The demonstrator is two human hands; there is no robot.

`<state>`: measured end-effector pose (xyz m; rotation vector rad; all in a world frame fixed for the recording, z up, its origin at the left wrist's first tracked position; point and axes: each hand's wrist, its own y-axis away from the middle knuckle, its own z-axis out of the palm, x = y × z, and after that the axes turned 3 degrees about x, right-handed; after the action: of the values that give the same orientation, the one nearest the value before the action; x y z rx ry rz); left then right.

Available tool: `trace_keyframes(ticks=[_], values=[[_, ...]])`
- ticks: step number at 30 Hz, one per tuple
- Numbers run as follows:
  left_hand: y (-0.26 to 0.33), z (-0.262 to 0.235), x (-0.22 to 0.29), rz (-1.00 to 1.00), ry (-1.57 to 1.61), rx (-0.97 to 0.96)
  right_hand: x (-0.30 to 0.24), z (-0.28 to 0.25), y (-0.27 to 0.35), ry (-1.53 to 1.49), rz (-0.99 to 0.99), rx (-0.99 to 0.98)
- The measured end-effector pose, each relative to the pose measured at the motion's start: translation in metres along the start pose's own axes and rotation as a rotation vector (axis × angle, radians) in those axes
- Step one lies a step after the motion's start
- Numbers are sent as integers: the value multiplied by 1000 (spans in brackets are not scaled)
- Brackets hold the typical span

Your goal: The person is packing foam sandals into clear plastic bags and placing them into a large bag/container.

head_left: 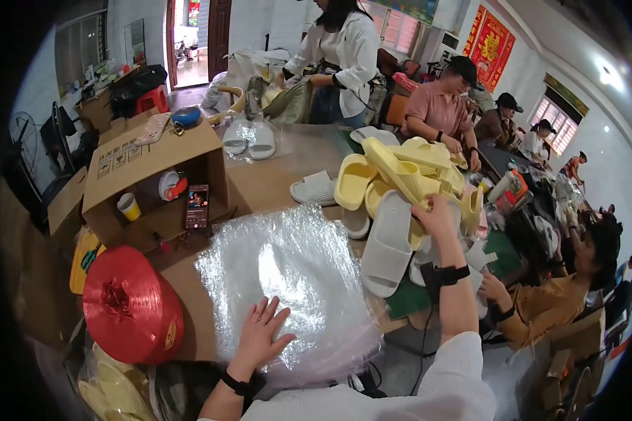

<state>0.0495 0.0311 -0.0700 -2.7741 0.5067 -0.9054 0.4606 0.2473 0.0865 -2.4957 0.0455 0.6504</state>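
Note:
My left hand (263, 335) lies flat with its fingers spread on a stack of clear plastic bags (281, 259). Across the table to the right, my right hand (435, 216) reaches into a heap of slippers, its fingers closed on the near end of a yellow slipper (393, 165). More yellow slippers (354, 181) lie around it, some stacked on one another. A light grey slipper (387, 245) leans beside my right hand, sole or top surface toward me. Another grey slipper (314, 189) rests at the heap's left. My right fingertips are partly hidden.
A large red roll of plastic twine (130, 305) stands left of the bags. Behind it, an open cardboard box (154, 165) holds a yellow cup (128, 206) and tape, with a phone (197, 207) leaning at its opening. Several people work along the tables; one in orange-brown (551, 309) sits close on the right.

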Motion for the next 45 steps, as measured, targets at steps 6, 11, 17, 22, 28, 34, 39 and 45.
trace_keyframes(ticks=[6,11,17,22,28,34,39,45], values=[[2,3,-3,-15,-13,5,3,-4,57,169,-91,-427],[4,0,-1,10,-15,39,38,-11,69,83,-120,-354],[4,2,-2,2,-45,62,23,6,85,25,-274,-369],[11,9,-10,30,-40,62,17,15,87,-148,-236,-410],[9,10,-11,52,-52,45,22,-4,86,-167,-102,-488],[9,11,-13,42,-58,39,4,-55,104,-527,371,-610],[10,12,-14,56,-70,51,-27,-61,132,-1096,474,-679],[11,10,-13,62,-70,59,-164,-47,151,-1398,526,-909]])
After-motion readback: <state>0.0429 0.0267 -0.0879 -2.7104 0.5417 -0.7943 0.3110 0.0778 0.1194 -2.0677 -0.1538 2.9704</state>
